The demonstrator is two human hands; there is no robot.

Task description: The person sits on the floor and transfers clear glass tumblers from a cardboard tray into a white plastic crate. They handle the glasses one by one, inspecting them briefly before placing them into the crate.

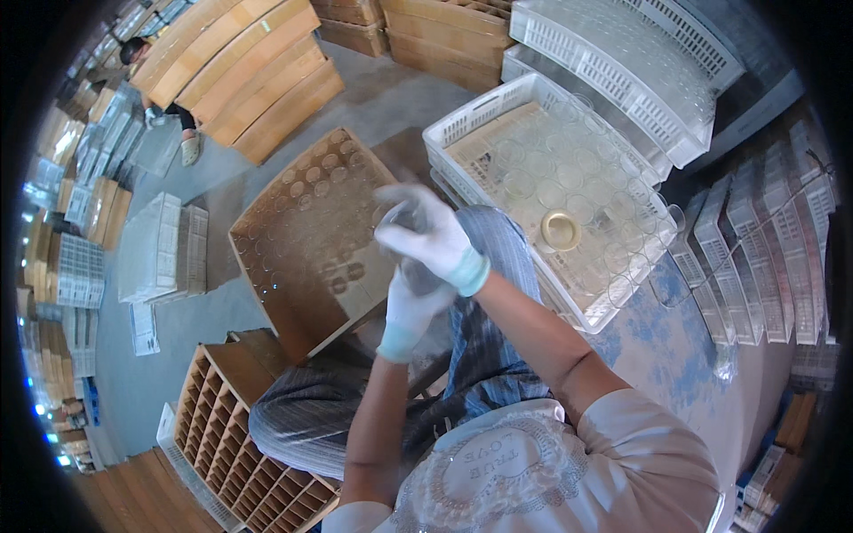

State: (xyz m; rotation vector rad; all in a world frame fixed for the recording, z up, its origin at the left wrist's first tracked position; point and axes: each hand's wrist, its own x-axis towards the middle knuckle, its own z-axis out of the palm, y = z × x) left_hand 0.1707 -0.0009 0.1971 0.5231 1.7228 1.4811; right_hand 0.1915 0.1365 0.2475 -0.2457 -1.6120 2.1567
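My left hand (pixel 416 303) and my right hand (pixel 426 230), both in white gloves with pale green cuffs, meet above my knees. Between them is a clear glass vessel (pixel 420 274), blurred, its lower part against the left palm; the right fingers curl around its upper part. Beyond them an open cardboard box (pixel 313 346) holds rows of clear glasses (pixel 313 174) along its far and left sides. At the right, a white plastic crate (pixel 460 123) lined with cardboard holds many clear glasses (pixel 570 176) and a yellowish tape roll (pixel 560 230).
A cardboard divider grid (pixel 226 426) stands at lower left. Stacked cartons (pixel 266 80) rise at upper left, with a crouching person (pixel 136 53) behind them. Filled white crates (pixel 600 73) are stacked at upper right, more crates (pixel 753 253) at far right. Wrapped crates (pixel 163 246) sit on the floor at left.
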